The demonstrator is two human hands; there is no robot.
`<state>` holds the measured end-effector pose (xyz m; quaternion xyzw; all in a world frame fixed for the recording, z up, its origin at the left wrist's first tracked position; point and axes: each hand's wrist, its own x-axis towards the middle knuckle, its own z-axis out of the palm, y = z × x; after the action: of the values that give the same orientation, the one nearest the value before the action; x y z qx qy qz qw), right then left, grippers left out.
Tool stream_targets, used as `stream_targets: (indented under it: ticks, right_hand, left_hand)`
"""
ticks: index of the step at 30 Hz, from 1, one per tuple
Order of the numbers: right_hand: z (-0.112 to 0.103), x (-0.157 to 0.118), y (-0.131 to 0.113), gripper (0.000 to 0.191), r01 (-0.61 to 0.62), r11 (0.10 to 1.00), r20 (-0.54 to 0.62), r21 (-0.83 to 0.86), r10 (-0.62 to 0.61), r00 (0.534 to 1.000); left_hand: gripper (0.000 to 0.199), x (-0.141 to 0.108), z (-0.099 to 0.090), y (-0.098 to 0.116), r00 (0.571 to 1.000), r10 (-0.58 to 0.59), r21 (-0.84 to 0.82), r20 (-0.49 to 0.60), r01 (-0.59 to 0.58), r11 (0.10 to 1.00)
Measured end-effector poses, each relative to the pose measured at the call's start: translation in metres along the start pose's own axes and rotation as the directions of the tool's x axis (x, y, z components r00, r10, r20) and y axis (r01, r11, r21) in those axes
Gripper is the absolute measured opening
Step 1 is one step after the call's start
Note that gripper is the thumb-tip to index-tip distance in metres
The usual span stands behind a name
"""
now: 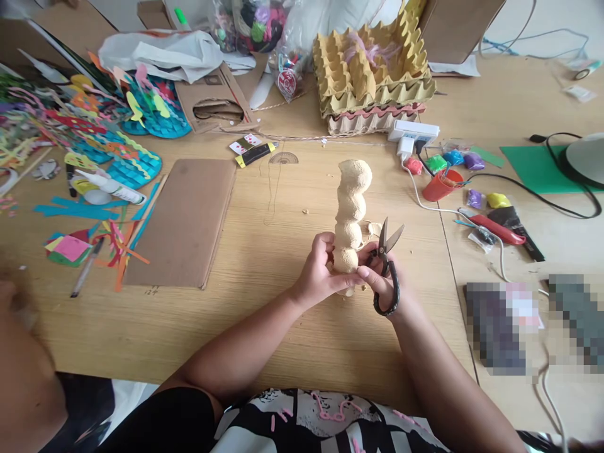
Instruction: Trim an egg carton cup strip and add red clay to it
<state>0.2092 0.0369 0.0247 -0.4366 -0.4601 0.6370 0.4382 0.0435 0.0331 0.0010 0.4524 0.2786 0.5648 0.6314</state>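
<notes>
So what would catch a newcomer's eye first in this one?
The bumpy cream pulp strip near the centre draws the eye first, held in the left hand and right hand, with open black-handled metal scissors also in the right hand. Behind it rises a stack of yellow and pinkish pulp egg trays. Bright multicoloured paper cutouts crowd the far left.

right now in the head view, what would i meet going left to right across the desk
Pen, cardboard, protractor, bumpy strip, scissors, red cup, green sheet.
</notes>
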Motion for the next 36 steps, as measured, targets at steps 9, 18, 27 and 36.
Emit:
stream_targets:
  ticks: [9,18,27,36]
  right_hand:
    - [-0.004,0.000,0.002,0.050,-0.004,1.000,0.016,0.002,0.004,1.000]
    - [-0.003,0.003,0.006,0.043,-0.072,0.986,0.051,0.153,0.065,0.997]
    - [0.005,-0.003,-0.008,0.038,-0.222,0.943,0.112,0.247,0.200,0.973]
    - [0.011,-0.002,0.000,0.038,-0.285,0.925,0.176,0.253,0.245,0.953]
  left_hand:
    - [0.071,-0.006,-0.008,-0.006,0.999,0.053,0.175,-0.006,-0.051,0.983]
    - [0.030,0.005,-0.019,-0.004,0.940,0.117,0.133,-0.320,-0.077,0.988]
    - [0.039,0.005,-0.020,-0.004,0.974,-0.074,0.020,-0.216,0.080,0.997]
    - [0.046,0.006,-0.018,-0.006,0.971,-0.178,-0.066,-0.157,0.170,0.983]
